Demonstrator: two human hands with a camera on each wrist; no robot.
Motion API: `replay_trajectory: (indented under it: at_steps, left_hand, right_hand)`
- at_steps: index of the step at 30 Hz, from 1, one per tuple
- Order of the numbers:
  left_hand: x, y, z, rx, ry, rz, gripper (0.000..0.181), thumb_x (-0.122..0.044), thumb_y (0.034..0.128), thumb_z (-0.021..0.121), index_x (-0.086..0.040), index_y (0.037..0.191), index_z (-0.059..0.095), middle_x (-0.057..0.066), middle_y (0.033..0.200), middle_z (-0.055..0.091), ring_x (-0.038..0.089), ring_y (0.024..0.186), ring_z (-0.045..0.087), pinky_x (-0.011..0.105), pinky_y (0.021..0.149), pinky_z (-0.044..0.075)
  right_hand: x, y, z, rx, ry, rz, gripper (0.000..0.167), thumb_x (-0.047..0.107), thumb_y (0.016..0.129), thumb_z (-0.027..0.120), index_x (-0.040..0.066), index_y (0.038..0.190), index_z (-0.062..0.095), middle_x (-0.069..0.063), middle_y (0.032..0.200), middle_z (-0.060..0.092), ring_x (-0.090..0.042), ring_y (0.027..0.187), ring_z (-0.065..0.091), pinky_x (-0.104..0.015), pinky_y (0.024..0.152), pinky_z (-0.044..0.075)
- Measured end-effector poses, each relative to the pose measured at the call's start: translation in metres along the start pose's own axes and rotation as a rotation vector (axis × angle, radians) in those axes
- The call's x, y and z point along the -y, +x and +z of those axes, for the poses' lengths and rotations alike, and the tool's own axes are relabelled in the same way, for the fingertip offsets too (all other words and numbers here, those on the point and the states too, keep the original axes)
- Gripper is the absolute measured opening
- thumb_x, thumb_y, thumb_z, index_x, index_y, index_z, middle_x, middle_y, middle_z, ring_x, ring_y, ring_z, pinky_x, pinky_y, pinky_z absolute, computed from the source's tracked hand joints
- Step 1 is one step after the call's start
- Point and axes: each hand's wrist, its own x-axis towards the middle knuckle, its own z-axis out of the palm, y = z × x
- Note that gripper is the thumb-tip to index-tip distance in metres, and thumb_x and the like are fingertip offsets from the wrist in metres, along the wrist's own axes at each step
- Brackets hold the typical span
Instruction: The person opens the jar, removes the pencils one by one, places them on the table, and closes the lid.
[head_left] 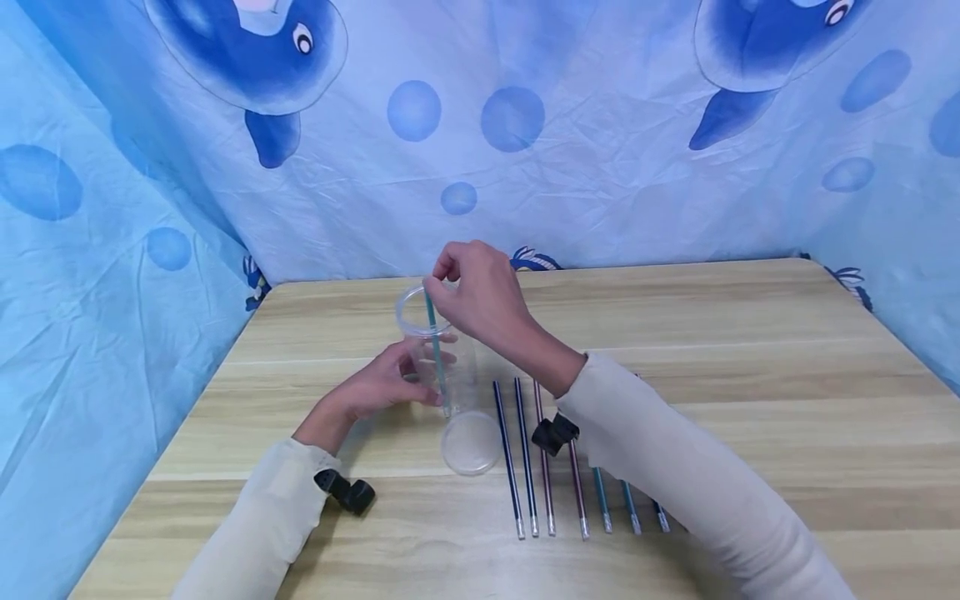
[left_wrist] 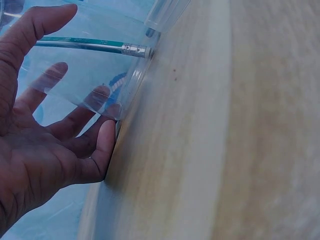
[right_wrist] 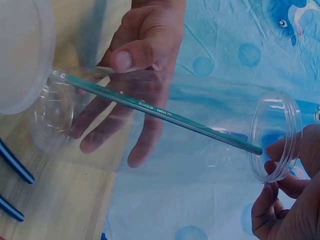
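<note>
A clear plastic jar [head_left: 465, 371] stands upright on the table. My left hand [head_left: 390, 379] holds it low on its left side. In the right wrist view, the thumb lies at one side and the other fingers show through the clear wall. A green pencil [right_wrist: 155, 112] leans inside, its metal-and-eraser end [left_wrist: 137, 50] at the jar's bottom and its other end near the rim. At the jar mouth is my right hand [head_left: 480, 287], fingers loosely bent, thumb tip close to the pencil's upper end; a small gap shows between them in the right wrist view.
A round translucent lid [head_left: 471, 443] lies in front of the jar. Several pencils [head_left: 527, 458], dark blue, dark red and teal, lie in a row to its right, partly under my right forearm. A blue patterned cloth [head_left: 480, 175] hangs behind the wooden table [head_left: 750, 350].
</note>
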Motion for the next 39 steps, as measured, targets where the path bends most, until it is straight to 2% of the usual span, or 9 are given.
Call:
replay_trajectory:
  at_steps: [8,12,17,23,28,31,35,37,39]
  left_hand:
    - [-0.004,0.001,-0.001,0.001,0.011,0.006,0.084,0.001,0.0770,0.080,-0.007,0.150,0.039,0.023,0.138,0.055,0.042,0.121,0.053,0.048,0.097,0.040]
    - [-0.003,0.000,-0.002,0.004,0.024,0.013,0.083,0.000,0.0778,0.079,-0.007,0.150,0.039,0.023,0.138,0.055,0.042,0.120,0.053,0.047,0.094,0.041]
    - [-0.002,-0.001,-0.002,0.001,0.030,0.013,0.081,-0.001,0.0784,0.080,-0.008,0.149,0.040,0.023,0.138,0.055,0.042,0.118,0.053,0.047,0.093,0.042]
    - [-0.003,0.000,0.001,0.005,0.028,0.010,0.081,-0.003,0.0777,0.080,-0.006,0.148,0.041,0.024,0.138,0.055,0.037,0.112,0.056,0.047,0.092,0.042]
    - [-0.004,0.000,0.001,0.000,0.034,0.023,0.080,-0.003,0.0782,0.080,-0.005,0.148,0.040,0.026,0.137,0.055,0.037,0.110,0.057,0.046,0.091,0.042]
    - [-0.004,-0.001,0.001,0.002,0.035,0.016,0.080,-0.004,0.0786,0.081,-0.005,0.148,0.041,0.025,0.138,0.054,0.039,0.113,0.056,0.046,0.092,0.042]
    - [-0.004,-0.002,0.001,-0.002,0.015,-0.003,0.078,-0.004,0.0780,0.081,-0.004,0.146,0.043,0.024,0.139,0.054,0.040,0.122,0.052,0.048,0.098,0.039]
    - [-0.003,-0.002,0.001,-0.003,0.001,-0.009,0.078,-0.004,0.0775,0.082,-0.004,0.146,0.044,0.025,0.140,0.053,0.040,0.125,0.049,0.049,0.102,0.036]
    - [-0.003,-0.002,0.000,-0.004,0.003,-0.011,0.077,-0.004,0.0774,0.082,-0.007,0.145,0.045,0.024,0.140,0.053,0.040,0.126,0.048,0.050,0.103,0.035]
  right_hand:
    - [0.003,0.003,-0.001,0.005,0.005,0.030,0.015,0.020,0.089,0.069,0.016,0.075,0.069,0.006,0.076,0.065,-0.015,0.076,0.055,-0.030,0.070,0.043]
    - [0.003,0.004,0.000,0.000,0.018,0.057,0.021,0.026,0.089,0.068,0.018,0.069,0.067,0.007,0.068,0.061,-0.015,0.071,0.052,-0.029,0.064,0.040]
    - [0.003,0.004,0.002,-0.016,0.026,0.044,0.023,0.023,0.090,0.066,0.018,0.068,0.067,0.004,0.059,0.056,-0.016,0.064,0.049,-0.029,0.059,0.037]
    - [0.002,0.000,0.002,-0.018,0.027,0.062,0.021,0.025,0.090,0.069,0.018,0.070,0.070,0.008,0.065,0.061,-0.016,0.065,0.050,-0.029,0.063,0.038]
    - [0.003,-0.003,-0.001,-0.008,0.057,0.069,0.017,0.026,0.089,0.069,0.018,0.076,0.077,0.010,0.074,0.067,-0.014,0.074,0.052,-0.030,0.067,0.040]
    - [0.003,-0.006,-0.002,0.011,0.077,0.076,0.017,0.028,0.089,0.069,0.017,0.081,0.081,0.008,0.072,0.067,-0.015,0.073,0.053,-0.029,0.061,0.040]
    - [0.002,-0.010,-0.001,0.062,0.092,0.062,0.024,0.031,0.090,0.065,0.016,0.079,0.081,0.008,0.057,0.058,-0.015,0.057,0.047,-0.027,0.049,0.032]
    - [0.001,-0.011,0.001,0.104,0.104,0.059,0.033,0.031,0.091,0.059,0.015,0.067,0.076,0.007,0.048,0.045,-0.014,0.049,0.039,-0.026,0.046,0.027]
    - [-0.001,-0.012,0.003,0.131,0.109,0.041,0.043,0.030,0.092,0.054,0.014,0.053,0.063,0.008,0.048,0.034,-0.011,0.049,0.032,-0.025,0.047,0.024]
